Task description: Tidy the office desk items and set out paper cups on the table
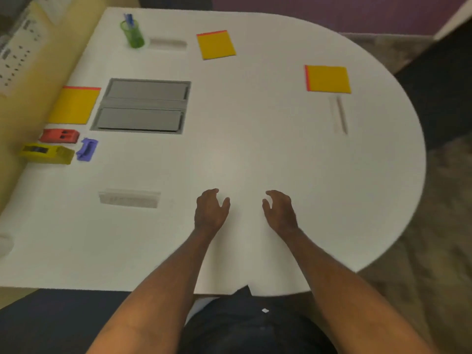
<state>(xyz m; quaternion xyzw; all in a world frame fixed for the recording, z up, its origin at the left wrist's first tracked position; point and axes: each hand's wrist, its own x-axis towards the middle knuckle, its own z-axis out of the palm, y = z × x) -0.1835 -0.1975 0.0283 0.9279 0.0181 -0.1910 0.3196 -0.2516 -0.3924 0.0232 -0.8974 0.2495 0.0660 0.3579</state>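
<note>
My left hand [210,212] and my right hand [279,210] hover side by side over the near middle of the white table [255,154], fingers loosely curled, holding nothing. Three yellow notepads lie on it: far middle [216,44], right [328,79] and left [74,106]. A green pen cup [132,34] with blue pens stands at the far left. A pen [341,114] lies below the right notepad. At the left sit a red stapler [60,136], a yellow tape dispenser [47,153] and a purple punch [87,149]. A white paper cup's edge [5,245] shows at the far left.
A grey cable hatch [143,106] is set into the table top. Blurred clear rulers lie near the pen cup [168,44] and at the near left [129,198]. A yellow wall [30,80] runs along the left. Carpet floor [421,238] borders the table's rounded right edge.
</note>
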